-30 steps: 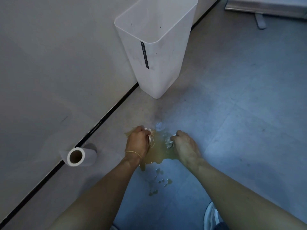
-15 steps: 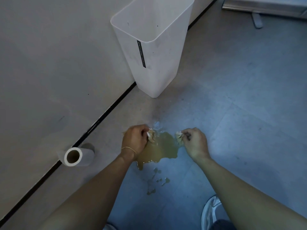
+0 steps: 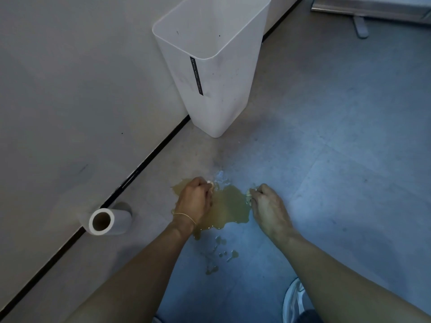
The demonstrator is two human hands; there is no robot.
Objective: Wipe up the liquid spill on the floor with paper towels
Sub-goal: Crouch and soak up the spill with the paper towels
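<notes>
The fingers [image 3: 205,191] of the left hand [image 3: 193,201] are curled tight round a small wad of paper towel [image 3: 210,183]. Only a bit of white peeks out. The fingers [image 3: 256,193] of the right hand [image 3: 268,207] pinch a second wad [image 3: 248,195].

Both wads press down on the floor [image 3: 338,183] at the edge of the yellow spill [image 3: 229,206]. The left one is at eleven o'clock and the right one at two. Little drops [image 3: 217,255] lie at six o'clock from the puddle.

The paper is soft and light. Once wet it goes mushy and tears easily, so I think it is best bunched in the whole fist, not held by a corner. These bits look soaked and too small for so much juice.

The roll [image 3: 107,221] lies at nine o'clock by the wall, well apart from the puddle. The white bin [image 3: 217,89] stands at twelve.
</notes>
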